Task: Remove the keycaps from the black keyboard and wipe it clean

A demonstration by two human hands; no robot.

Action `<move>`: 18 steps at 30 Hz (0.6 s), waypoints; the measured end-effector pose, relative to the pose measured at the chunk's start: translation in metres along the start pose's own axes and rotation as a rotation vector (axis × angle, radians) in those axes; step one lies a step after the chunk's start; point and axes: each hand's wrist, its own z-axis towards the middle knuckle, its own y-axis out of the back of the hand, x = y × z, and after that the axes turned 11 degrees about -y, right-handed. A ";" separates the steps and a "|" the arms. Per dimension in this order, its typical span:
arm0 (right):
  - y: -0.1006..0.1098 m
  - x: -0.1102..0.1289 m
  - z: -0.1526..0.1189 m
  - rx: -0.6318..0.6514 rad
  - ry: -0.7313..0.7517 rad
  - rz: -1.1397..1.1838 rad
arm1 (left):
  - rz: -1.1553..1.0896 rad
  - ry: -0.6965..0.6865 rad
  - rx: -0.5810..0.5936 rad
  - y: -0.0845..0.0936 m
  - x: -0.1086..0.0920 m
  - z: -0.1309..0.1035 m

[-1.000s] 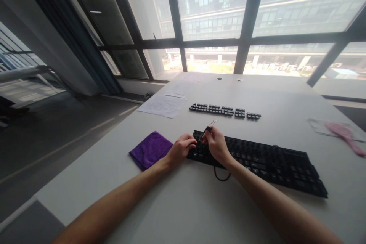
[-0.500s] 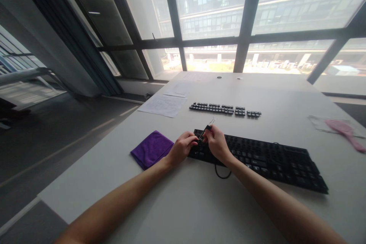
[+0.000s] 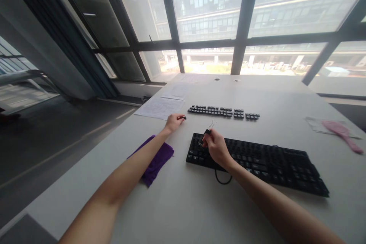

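My left hand [image 3: 174, 122] pinches a small black keycap [image 3: 182, 117] just left of the near end of the rows of loose keycaps [image 3: 210, 111]. Over the left part of the black keyboard [image 3: 265, 160], my right hand [image 3: 215, 145] is closed on a keycap puller [image 3: 206, 133] with a black handle and thin wire loops pointing up. Many keys are off the keyboard's upper rows, while some lower keys are in place. Its cable [image 3: 223, 181] curls out at the front edge.
A purple cloth [image 3: 157, 162] lies under my left forearm. Paper sheets [image 3: 160, 108] are at the table's left edge. On the right, a pink brush-like object [image 3: 340, 131] rests on a clear bag [image 3: 313, 124]. Windows stand behind the white table [image 3: 183, 209].
My left hand has moved from the keyboard up and left to the loose keycaps, carrying a keycap. The purple cloth is shifted and partly covered by my forearm. My right hand stays over the keyboard.
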 end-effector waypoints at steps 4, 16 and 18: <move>0.000 0.000 0.000 0.014 0.000 0.020 | 0.018 -0.037 0.001 -0.012 0.012 0.021; 0.000 -0.002 0.001 0.037 -0.029 0.053 | 0.013 -0.182 -0.033 -0.023 0.029 0.043; 0.000 -0.002 0.001 0.037 -0.030 0.054 | 0.013 -0.189 -0.044 -0.025 0.031 0.044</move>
